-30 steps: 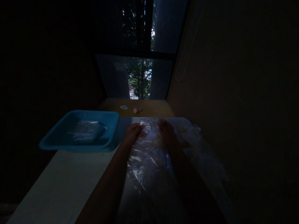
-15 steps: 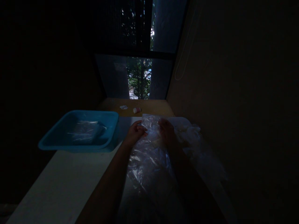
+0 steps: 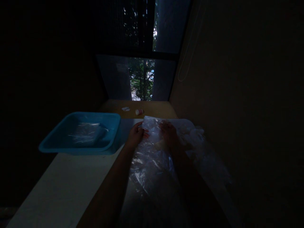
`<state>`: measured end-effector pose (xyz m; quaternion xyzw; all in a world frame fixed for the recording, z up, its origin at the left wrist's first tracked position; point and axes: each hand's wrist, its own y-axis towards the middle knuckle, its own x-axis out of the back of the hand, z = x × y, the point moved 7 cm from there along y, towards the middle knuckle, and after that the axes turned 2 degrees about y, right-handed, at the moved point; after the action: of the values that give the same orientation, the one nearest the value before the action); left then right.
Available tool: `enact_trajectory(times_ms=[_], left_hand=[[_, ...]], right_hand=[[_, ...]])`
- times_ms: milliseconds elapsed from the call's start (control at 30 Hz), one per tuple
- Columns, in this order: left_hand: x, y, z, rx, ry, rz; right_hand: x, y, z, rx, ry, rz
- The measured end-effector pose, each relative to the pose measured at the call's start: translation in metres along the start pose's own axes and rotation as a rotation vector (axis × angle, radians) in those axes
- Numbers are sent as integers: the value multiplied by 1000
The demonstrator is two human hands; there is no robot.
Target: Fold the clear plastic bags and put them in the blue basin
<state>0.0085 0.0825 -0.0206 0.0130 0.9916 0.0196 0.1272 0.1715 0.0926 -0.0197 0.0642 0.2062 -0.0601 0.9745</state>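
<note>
Left hand (image 3: 136, 134): fingers closed in a pinch on the far left corner of the clear plastic bag (image 3: 149, 164), thumb on top.
Right hand (image 3: 169, 134): laid on the far edge of the same bag, just beside the left hand; too dark to tell whether its fingers close on the film.
Bag position: flat and crumpled on the white table (image 3: 71, 183), running from the hands back between both forearms.
Loose plastic (image 3: 197, 136): a second pale heap, touching the bag's right side.
Blue tray (image 3: 71, 149): left of the left hand, near but apart, overhanging the table edge; folded clear film (image 3: 84, 134) lies inside.
Ledge (image 3: 156, 110): yellowish, beyond the table under the window (image 3: 142, 79); carries a small bottle (image 3: 139, 111) and a white scrap (image 3: 125, 109).
</note>
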Motion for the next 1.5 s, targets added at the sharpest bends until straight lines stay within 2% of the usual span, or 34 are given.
enact_trajectory(times_ms=[167,333,433,500,600,867,1000,1267,1500], left_hand=[[0,0,3,27,-73,9],[0,-4,-5,64,-265,49],[2,-6,-8,105,-325,15],[3,-7,-6,129,-289,-7],[-1,-8,-1,155,-204,28],[1,-6,0,122,-98,30],[1,-5,0,108,-78,33],[2,-5,-4,61,-81,17],[2,-2,3,68,-38,29]], right_hand=[[2,0,3,19,-74,-31],[1,0,3,3,-77,18],[-4,-2,-1,-52,-84,80],[-10,-5,-1,-66,-100,145],[-15,-9,2,-61,-98,194],[-9,-9,5,-70,-39,78],[-3,-7,9,-19,-4,19],[-5,-3,-4,-22,-97,120],[-1,-3,0,0,-128,67]])
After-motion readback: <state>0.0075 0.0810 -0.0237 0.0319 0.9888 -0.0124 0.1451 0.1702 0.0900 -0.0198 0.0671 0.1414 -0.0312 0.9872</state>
